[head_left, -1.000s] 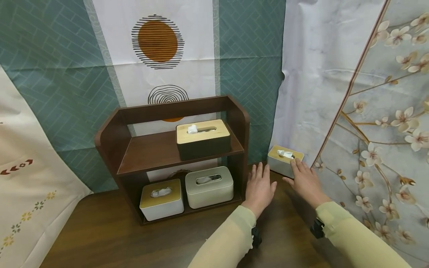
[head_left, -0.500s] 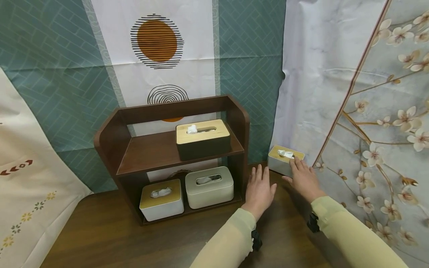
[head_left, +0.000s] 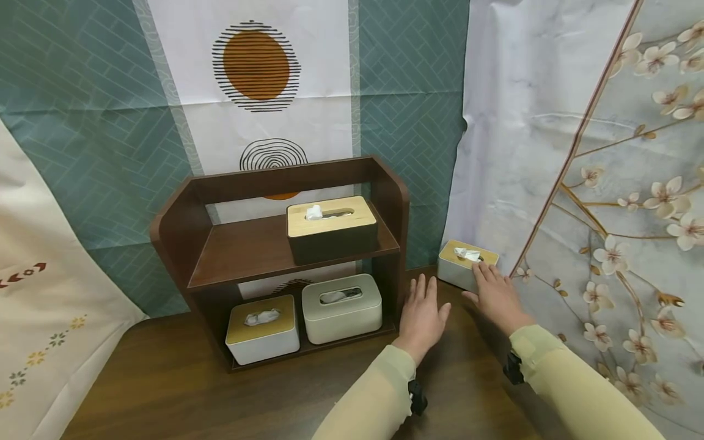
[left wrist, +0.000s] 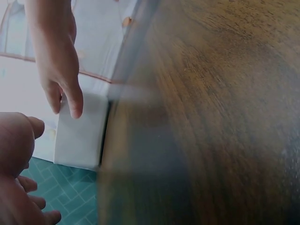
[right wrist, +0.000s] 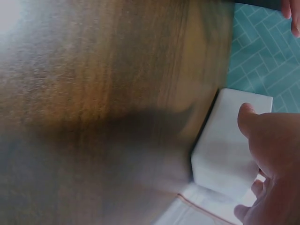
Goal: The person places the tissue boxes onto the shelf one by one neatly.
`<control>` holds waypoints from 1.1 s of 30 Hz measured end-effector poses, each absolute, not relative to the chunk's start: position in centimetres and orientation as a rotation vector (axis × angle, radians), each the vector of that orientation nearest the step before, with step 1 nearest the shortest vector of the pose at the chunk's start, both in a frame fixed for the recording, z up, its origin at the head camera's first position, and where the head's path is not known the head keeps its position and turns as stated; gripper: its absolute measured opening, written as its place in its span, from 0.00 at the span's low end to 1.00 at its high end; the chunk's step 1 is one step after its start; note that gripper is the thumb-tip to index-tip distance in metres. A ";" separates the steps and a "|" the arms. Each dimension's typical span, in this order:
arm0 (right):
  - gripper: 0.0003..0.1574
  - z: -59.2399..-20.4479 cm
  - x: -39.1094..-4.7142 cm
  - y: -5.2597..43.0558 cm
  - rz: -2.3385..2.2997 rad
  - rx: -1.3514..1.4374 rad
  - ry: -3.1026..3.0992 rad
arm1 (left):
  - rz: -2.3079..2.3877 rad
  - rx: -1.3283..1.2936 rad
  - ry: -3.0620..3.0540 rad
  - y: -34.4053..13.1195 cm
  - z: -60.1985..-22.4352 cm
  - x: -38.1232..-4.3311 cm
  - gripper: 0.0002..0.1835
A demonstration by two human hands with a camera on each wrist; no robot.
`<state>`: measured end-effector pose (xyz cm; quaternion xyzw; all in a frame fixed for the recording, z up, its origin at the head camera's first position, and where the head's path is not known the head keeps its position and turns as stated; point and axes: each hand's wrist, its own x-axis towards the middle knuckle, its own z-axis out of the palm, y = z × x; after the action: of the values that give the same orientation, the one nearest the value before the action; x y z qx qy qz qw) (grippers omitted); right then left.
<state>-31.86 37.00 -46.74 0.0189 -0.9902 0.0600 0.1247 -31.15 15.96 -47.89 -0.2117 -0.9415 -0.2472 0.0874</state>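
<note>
In the head view a white tissue box [head_left: 458, 272] with a wooden lid stands in the far right corner of the table, a white tissue poking from its slot. My right hand [head_left: 499, 299] reaches to its front right side, fingers extended and overlapping the lid's edge. The right wrist view shows my thumb [right wrist: 246, 117] in front of the box's white side. My left hand [head_left: 423, 315] is palm down between the box and the shelf, fingers spread, holding nothing. The left wrist view also has both hands near the tissue box [left wrist: 79, 140].
A dark wooden two-tier shelf [head_left: 236, 250] stands left of my hands. On its upper tier sits a black tissue box [head_left: 332, 241] with a wooden lid. Below are a white wood-lidded box [head_left: 263, 345] and a cream box [head_left: 343, 321]. Patterned cloths [head_left: 409, 110] hang around the table [head_left: 220, 406].
The right wrist and sleeve have shifted slightly left. Both hands otherwise keep nearly the same places, and the boxes stay where they were.
</note>
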 end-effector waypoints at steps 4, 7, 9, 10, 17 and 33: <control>0.53 -46.6 -31.3 36.8 0.191 0.079 -2.866 | -0.794 -0.648 -2.794 15.7 -47.9 -31.2 0.38; 0.52 -46.7 -30.9 36.7 0.209 0.104 -2.853 | -0.831 -0.653 -2.792 15.7 -47.9 -31.3 0.39; 0.52 -46.8 -30.6 36.6 0.219 0.125 -2.844 | -0.854 -0.654 -2.798 15.6 -47.9 -31.4 0.39; 0.51 -46.9 -30.4 36.6 0.220 0.136 -2.836 | -0.861 -0.655 -2.797 15.6 -48.0 -31.4 0.39; 0.48 -47.1 -29.5 36.7 0.252 0.178 -2.796 | -0.877 -0.663 -2.800 15.7 -48.3 -31.5 0.39; 0.49 -46.8 -29.9 36.5 0.174 0.104 -2.816 | -1.003 -0.701 -2.788 15.6 -48.7 -31.7 0.39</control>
<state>-29.95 36.51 -46.82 0.0364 -0.9848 0.0609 0.1585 -31.71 15.64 -48.66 -0.2299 -0.9146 -0.3290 0.0485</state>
